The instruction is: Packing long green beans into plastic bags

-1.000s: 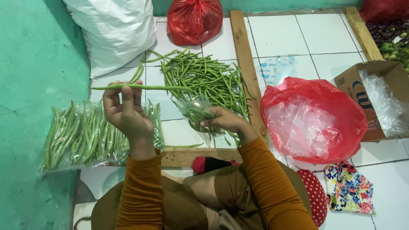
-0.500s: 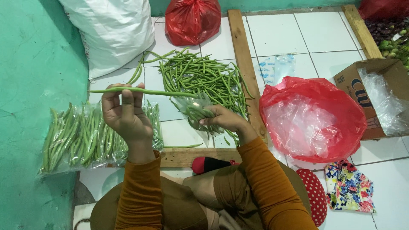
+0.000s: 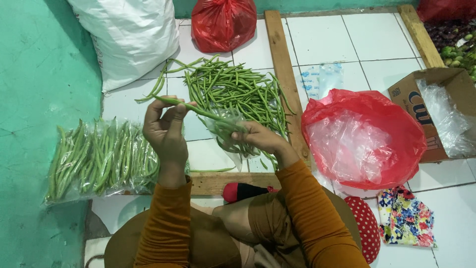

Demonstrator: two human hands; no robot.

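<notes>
— Where was the bean lying from your hands?

— The long bean point(image 3: 198, 110) ran from ten o'clock down to four o'clock, bridging both hands. My left hand point(image 3: 165, 133) was the nearer one to its upper end; the lower end went into the small clear bag point(image 3: 225, 130).

— And your grip?

— Left fingers were pinched narrowly on the bean. My right hand point(image 3: 260, 140) was closed on the bag of beans, I think by its mouth; the plastic blurred that. The loose bean pile point(image 3: 238, 89) lay at twelve o'clock.
</notes>
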